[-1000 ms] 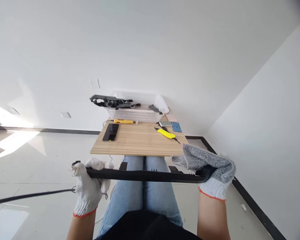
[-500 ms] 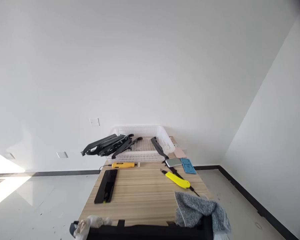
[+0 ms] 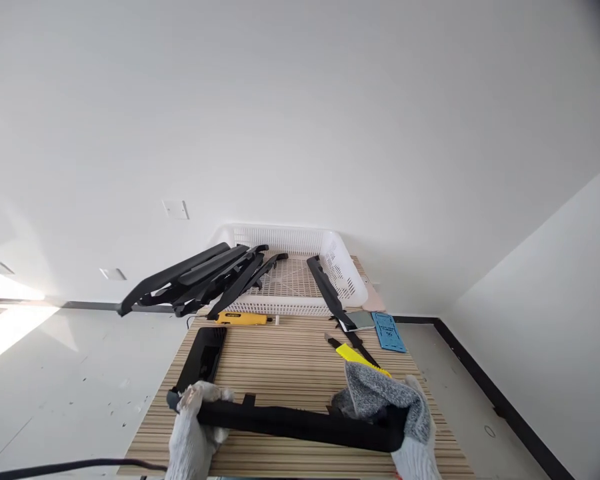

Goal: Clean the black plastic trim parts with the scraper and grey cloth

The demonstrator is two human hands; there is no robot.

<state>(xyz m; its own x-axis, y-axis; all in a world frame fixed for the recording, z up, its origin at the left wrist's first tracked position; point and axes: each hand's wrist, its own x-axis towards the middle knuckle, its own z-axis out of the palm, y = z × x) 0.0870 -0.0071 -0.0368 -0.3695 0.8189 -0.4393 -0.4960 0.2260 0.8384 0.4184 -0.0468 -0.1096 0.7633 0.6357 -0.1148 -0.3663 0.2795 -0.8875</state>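
A long black plastic trim piece [image 3: 290, 421] spans the near part of the table, held level between both hands. My left hand [image 3: 195, 423], in a white knit glove, is closed around its left end. On the right end, my gloved right hand [image 3: 417, 430] grips the piece together with a grey cloth [image 3: 380, 393], which drapes over it and hides most of the fingers. Just beyond the cloth lies a yellow utility knife [image 3: 355, 355], its handle partly covered. Past my left hand is a black phone [image 3: 203, 357] lying flat.
A white plastic basket [image 3: 290, 309] holds several black trim pieces [image 3: 195, 277] jutting out left, and one piece [image 3: 330, 293] leans over its right front. A yellow pen-like tool [image 3: 243, 319], a blue card [image 3: 389, 332] and a black cable [image 3: 75, 465] are nearby.
The view has tilted down, so both hands and the trim piece show higher and more fully. The cloth now overlaps the knife's handle. Both hands keep their hold.
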